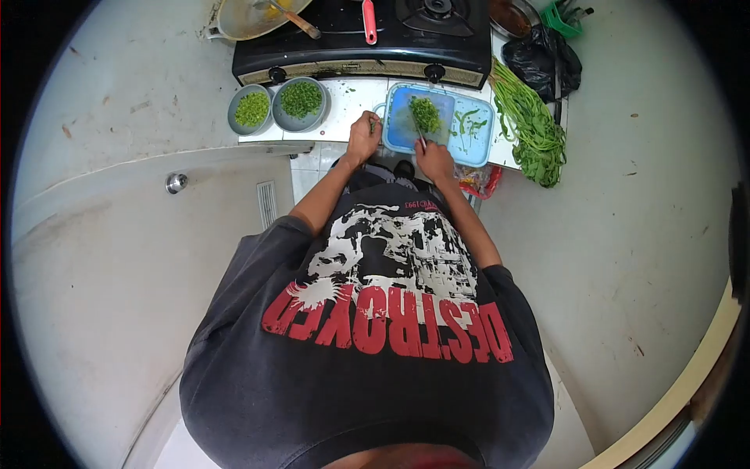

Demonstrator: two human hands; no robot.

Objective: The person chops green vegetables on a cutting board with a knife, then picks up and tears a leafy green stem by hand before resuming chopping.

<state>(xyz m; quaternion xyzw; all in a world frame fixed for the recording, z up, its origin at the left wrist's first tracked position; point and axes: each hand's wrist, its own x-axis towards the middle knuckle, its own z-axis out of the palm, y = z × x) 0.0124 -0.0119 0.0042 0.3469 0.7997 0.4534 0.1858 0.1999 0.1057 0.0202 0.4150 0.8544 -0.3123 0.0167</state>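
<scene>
My right hand (435, 161) is closed around the handle of a knife (423, 142) at the front edge of a light blue cutting board (478, 148). Chopped green leaves (426, 115) lie in a small heap by the blade, on the darker blue part of the board. A few loose green bits (469, 123) are scattered on its right side. Just left of the board, my left hand (364, 137) has its fingers curled together. A bit of green seems to show at those fingers, but what they hold is too small to make out.
Two grey bowls of chopped greens, one lighter (251, 109) and one darker (301, 99), stand at the left. Behind is a black gas stove (351, 55) with a wok (254, 19). Leafy greens (531, 129) and a black plastic bag (539, 59) lie right.
</scene>
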